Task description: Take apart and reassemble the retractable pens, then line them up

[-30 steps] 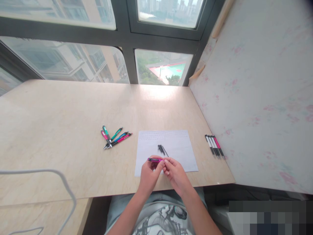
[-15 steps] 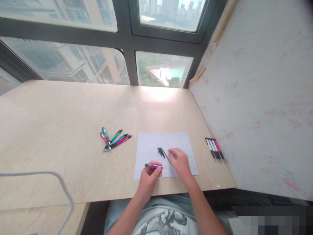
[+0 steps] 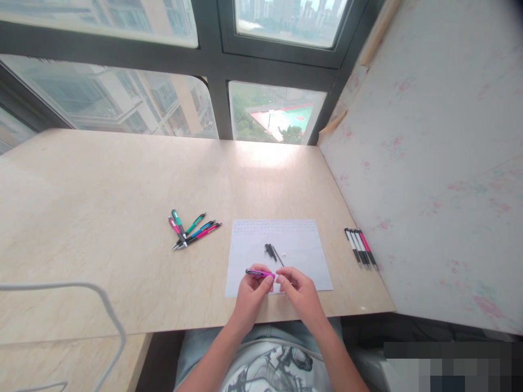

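My left hand [image 3: 250, 298] is closed around a pink pen barrel [image 3: 255, 272] with a dark end, held level over the paper's near edge. Its pink end points right, toward my right hand [image 3: 301, 293]. The fingertips of that right hand are pinched together just beside this end; whatever is between them is too small to make out. Beyond the hands, short black pen parts [image 3: 269, 251] and a thin dark refill [image 3: 278, 256] lie on the sheet of paper [image 3: 239, 256]. A tiny whitish piece [image 3: 284, 254] rests near the refill.
Several coloured pens [image 3: 195, 233] lie in a loose pile left of the paper. To the right, a row of white and pink pens [image 3: 359, 247] lies along the wallpapered wall [image 3: 429, 163]. A grey cable [image 3: 102, 299] curves over the table [image 3: 122, 218] at left.
My right hand has moved down and left from beside the refill to the pink end of the pen barrel. My left hand keeps its hold. A tiny whitish piece now shows near the refill.
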Demonstrator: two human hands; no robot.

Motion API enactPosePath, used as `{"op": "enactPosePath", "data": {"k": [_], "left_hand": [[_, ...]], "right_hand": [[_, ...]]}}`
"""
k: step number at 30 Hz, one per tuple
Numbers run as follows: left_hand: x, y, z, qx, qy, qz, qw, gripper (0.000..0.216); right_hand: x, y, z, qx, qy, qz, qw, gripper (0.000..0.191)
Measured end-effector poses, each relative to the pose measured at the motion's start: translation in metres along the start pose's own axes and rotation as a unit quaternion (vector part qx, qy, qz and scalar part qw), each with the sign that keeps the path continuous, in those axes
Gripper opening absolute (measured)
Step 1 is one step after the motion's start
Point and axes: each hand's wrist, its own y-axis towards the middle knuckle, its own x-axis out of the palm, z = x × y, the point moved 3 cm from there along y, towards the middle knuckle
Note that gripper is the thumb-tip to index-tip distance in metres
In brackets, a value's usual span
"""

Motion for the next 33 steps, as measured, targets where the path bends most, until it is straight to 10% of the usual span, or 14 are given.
{"op": "enactPosePath", "data": {"k": [13,21,33], "left_hand": [[0.007,-0.005,0.032,0.097,0.273,-0.019,0.957,0.015],[0.008,-0.002,0.031,0.105,0.327,-0.006,0.939,0.02],[0.0,-0.012,0.013,0.155,0.405,-0.065,0.899,0.02]], "right_hand": [[0.017,-0.004,-0.002,0.048,0.102,-0.031,0.993,0.03],[0.007,-0.008,-0.011,-0.132,-0.133,0.029,0.982,0.021],[-0.041,0.013,0.01,-0.126,-0.389,0.155,0.899,0.021]]}}
